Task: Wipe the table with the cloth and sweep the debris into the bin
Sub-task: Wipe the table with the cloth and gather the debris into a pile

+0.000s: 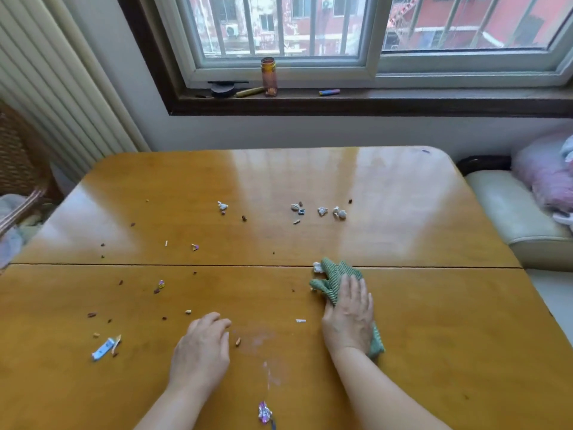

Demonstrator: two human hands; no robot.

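The wooden counter (403, 212) is spreading out under both grips, with a seam running across it just beyond the right grip's fingertips. The right grip (348, 318) is lying fully opened out, fingers straight and close together, pressing palm-down on the green cloth (333, 276). It is clasping nothing, only bearing down. The left grip (203, 346), off to its left, is resting on bare wood with its fingers loosely bent and their tips touching the surface, holding nothing.

The cloth is sitting bunched beneath the right grip. Its striped folds are sticking out past the fingertips as far as the seam, and one corner is showing beside the wrist.

A blue-and-white wrapper (102, 349) is lying well to the left of the left grip. A shiny purple wrapper (264, 412) is lying between the two forearms, behind both grips. A cluster of crumpled white scraps (322, 211) is sitting well beyond the right grip. One white scrap (317, 267) is touching the cloth's far left edge. A white sliver (300, 320) is lying just left of the right grip, and a brown crumb (238, 341) just right of the left grip's fingers.
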